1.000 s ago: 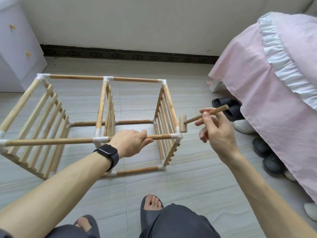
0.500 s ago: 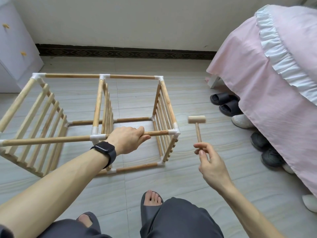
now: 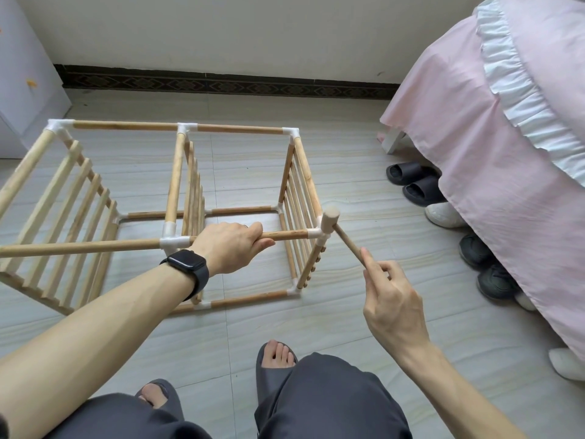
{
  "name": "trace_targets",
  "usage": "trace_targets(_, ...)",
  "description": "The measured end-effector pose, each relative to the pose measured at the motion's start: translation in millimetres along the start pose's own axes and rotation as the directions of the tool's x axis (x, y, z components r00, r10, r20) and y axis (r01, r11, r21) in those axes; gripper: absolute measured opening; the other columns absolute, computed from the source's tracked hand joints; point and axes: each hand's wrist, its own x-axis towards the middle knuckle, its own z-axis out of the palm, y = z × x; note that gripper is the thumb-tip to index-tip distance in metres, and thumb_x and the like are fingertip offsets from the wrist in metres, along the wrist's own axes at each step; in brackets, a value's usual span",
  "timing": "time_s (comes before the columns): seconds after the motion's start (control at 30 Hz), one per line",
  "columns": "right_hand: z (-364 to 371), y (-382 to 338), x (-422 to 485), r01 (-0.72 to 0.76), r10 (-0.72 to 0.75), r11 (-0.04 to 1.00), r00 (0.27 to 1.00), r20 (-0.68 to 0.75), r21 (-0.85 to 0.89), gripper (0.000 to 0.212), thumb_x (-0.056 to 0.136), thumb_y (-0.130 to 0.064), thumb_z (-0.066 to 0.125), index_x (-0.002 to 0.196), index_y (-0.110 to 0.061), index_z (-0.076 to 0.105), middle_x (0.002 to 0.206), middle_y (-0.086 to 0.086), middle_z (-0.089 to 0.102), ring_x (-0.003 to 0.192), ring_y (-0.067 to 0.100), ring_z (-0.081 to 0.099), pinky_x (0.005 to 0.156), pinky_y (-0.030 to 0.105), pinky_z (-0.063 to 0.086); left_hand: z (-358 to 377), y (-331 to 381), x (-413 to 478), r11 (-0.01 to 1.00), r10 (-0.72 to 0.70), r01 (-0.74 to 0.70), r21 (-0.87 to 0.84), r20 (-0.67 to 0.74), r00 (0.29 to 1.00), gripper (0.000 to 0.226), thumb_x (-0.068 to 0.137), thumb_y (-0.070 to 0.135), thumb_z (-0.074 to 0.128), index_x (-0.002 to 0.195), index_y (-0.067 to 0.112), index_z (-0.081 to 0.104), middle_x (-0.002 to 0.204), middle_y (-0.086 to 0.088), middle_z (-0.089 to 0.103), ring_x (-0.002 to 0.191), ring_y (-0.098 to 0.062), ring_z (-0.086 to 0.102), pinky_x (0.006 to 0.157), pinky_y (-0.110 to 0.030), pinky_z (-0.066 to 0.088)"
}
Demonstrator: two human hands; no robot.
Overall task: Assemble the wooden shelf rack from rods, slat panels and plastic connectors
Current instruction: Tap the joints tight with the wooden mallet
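Preferably, the connector (image 3: pixel 318 233) is struck squarely (rod (image 3: pixel 288 235) gripped by the left hand (image 3: pixel 232 245)) with the mallet (image 3: pixel 330 220) pinched in the right hand (image 3: pixel 391 299).

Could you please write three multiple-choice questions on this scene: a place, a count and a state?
1. Where is the mallet's head? A. on the bed B. at the white corner connector C. on the floor
2. How many slat panels does the rack have? A. one B. three C. six
3. What is the left hand doing? A. gripping the top rod B. holding the mallet C. hanging idle

1 B, the head meets the rack's near right top corner; 2 B, panels stand at left, middle and right; 3 A, its fingers curl round the rod while the right hand pinches the mallet handle.
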Motion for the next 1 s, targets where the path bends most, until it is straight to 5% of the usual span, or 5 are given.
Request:
trace_targets(0.37,-9.1,-7.5,19.7,-0.006,0.032,0.99,0.983,-0.183,0.142,0.044,0.104,-0.007,0.048,0.147,-0.005,0.048,0.099,-0.002,0.044,0.064,0.007,0.035,0.066,0.0,0.037,1.2,-0.5,0.1,1.0,0.007,-0.007,-0.01,-0.009,1.0,0.045,0.101,0.064,0.016,0.09,0.027,0.039,0.069,0.007,0.055,0.057,-0.013,0.051,0.047,-0.029,0.031)
trace_targets(0.5,-5.0,-9.1,7.6,-0.049,0.036,0.996,0.985,0.166,0.073,0.051,0.102,-0.004,0.051,0.152,-0.011,0.046,0.092,0.0,0.05,0.061,0.016,0.048,0.059,0.026,0.048,2.4,-0.9,0.7,1.0,0.018,-0.018,0.0,-0.02,1.0,0.046,0.1,0.064,0.015,0.09,0.026,0.038,0.069,0.008,0.054,0.057,-0.012,0.05,0.046,-0.029,0.03)
trace_targets(0.63,-10.1,-7.9,15.8,-0.062,0.081,0.983,0.991,-0.104,0.172,0.046,0.103,-0.007,0.049,0.149,-0.006,0.048,0.094,-0.003,0.046,0.065,0.007,0.042,0.068,0.001,0.04,2.9,-1.3,0.2,1.0,0.015,-0.015,0.011,-0.002,1.0,0.047,0.1,0.064,0.014,0.091,0.026,0.039,0.068,0.008,0.053,0.056,-0.012,0.05,0.046,-0.029,0.031)
trace_targets(0.83,-12.0,-2.9,15.6,-0.124,0.143,0.989,0.947,0.287,-0.082,0.056,0.102,-0.007,0.046,0.157,-0.015,0.036,0.093,0.004,0.058,0.074,0.032,0.059,0.065,0.042,0.048,-1.1,-1.0,-3.8,1.0,0.0,0.0,0.001,0.01,1.0,0.041,0.102,0.06,0.022,0.1,0.025,0.041,0.086,0.007,0.054,0.071,-0.018,0.055,0.057,-0.036,0.042)
trace_targets(1.0,-10.4,-31.9,16.6,-0.108,0.087,0.976,0.99,0.114,0.19,0.045,0.102,-0.009,0.048,0.146,-0.013,0.048,0.097,0.001,0.063,0.074,0.019,0.061,0.063,0.031,0.049,-21.3,-27.5,-34.6,0.989,0.042,-0.088,-0.12,-0.344,0.938,0.042,0.101,0.049,0.041,0.128,0.021,0.055,0.126,-0.004,0.06,0.102,-0.026,0.059,0.083,-0.04,0.049)
